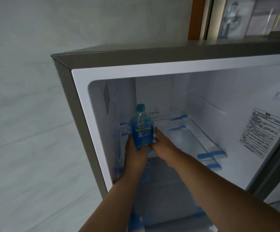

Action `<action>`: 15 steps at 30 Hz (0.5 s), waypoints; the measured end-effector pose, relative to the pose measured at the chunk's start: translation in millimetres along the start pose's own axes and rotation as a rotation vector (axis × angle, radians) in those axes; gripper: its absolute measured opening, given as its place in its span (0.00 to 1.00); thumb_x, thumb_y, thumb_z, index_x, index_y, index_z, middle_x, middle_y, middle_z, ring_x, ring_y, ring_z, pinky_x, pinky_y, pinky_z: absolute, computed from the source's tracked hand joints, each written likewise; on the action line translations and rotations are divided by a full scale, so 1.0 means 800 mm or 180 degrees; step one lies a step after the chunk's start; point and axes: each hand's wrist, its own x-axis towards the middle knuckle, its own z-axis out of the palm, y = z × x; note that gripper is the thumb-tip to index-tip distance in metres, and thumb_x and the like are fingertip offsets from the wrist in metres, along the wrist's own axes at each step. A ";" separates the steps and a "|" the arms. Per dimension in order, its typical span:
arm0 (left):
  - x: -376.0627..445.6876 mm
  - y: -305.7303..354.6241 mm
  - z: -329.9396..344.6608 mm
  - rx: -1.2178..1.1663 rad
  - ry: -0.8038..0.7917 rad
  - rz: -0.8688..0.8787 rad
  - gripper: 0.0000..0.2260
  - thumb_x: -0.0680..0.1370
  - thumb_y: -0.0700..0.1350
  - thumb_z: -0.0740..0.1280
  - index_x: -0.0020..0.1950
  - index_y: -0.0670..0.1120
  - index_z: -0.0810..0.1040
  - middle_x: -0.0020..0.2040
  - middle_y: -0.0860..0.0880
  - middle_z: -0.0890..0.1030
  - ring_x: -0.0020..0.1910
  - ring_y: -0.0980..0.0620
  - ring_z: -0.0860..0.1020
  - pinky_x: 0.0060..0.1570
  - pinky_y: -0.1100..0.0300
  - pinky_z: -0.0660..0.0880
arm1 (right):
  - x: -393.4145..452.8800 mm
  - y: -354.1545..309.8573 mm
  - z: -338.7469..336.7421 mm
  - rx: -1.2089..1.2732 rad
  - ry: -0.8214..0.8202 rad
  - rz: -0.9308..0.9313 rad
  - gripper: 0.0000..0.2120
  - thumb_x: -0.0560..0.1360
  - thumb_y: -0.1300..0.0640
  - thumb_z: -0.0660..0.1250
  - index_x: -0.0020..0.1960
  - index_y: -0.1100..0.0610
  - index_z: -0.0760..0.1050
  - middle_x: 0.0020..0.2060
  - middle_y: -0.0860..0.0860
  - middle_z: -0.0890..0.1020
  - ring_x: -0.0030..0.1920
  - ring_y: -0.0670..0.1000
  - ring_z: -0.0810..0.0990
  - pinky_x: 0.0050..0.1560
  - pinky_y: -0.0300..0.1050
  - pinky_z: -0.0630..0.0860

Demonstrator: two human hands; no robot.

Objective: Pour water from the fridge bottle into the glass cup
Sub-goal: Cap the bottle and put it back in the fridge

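Note:
A blue plastic bottle [141, 127] with a teal cap and a blue label stands upright inside the open fridge [152, 71], at the left of the upper glass shelf [191, 131]. My left hand [135, 148] grips its lower part from the left and below. My right hand [159, 141] holds the bottle's right side, thumb raised along the label, its fingers hidden behind the bottle. No glass cup is in view.
The fridge interior is white, its glass shelves fastened with blue tape strips [211, 154]. The open door with a printed sticker [261, 131] stands at the right. A white wall [27, 97] lies to the left, a window frame [201, 17] above.

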 end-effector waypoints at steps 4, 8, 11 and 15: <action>-0.015 0.006 -0.008 0.0158 0.0058 0.0527 0.27 0.78 0.40 0.64 0.77 0.53 0.69 0.72 0.53 0.74 0.69 0.51 0.75 0.70 0.48 0.75 | -0.037 0.007 -0.014 -0.0009 0.0378 0.0043 0.36 0.83 0.60 0.65 0.84 0.46 0.51 0.82 0.49 0.60 0.80 0.49 0.61 0.78 0.51 0.63; -0.041 0.003 0.001 0.0603 -0.0170 0.0965 0.18 0.76 0.48 0.65 0.66 0.51 0.78 0.66 0.50 0.78 0.67 0.44 0.76 0.66 0.42 0.76 | -0.097 0.031 -0.040 -0.0384 0.0760 0.0094 0.30 0.82 0.57 0.67 0.81 0.47 0.62 0.77 0.48 0.68 0.77 0.49 0.67 0.75 0.52 0.68; -0.070 0.012 0.027 0.0679 -0.1209 0.1050 0.15 0.79 0.39 0.67 0.55 0.61 0.77 0.56 0.61 0.78 0.62 0.53 0.78 0.61 0.56 0.77 | -0.162 0.054 -0.064 -0.0647 0.1100 0.0311 0.24 0.82 0.57 0.67 0.76 0.46 0.69 0.72 0.46 0.74 0.72 0.47 0.72 0.69 0.45 0.71; -0.133 0.010 0.081 0.0787 -0.2343 0.1415 0.11 0.77 0.46 0.64 0.57 0.56 0.78 0.55 0.59 0.79 0.57 0.57 0.78 0.62 0.60 0.74 | -0.266 0.089 -0.087 -0.0820 0.1762 0.0626 0.17 0.82 0.56 0.67 0.67 0.41 0.73 0.63 0.39 0.75 0.64 0.42 0.75 0.69 0.43 0.72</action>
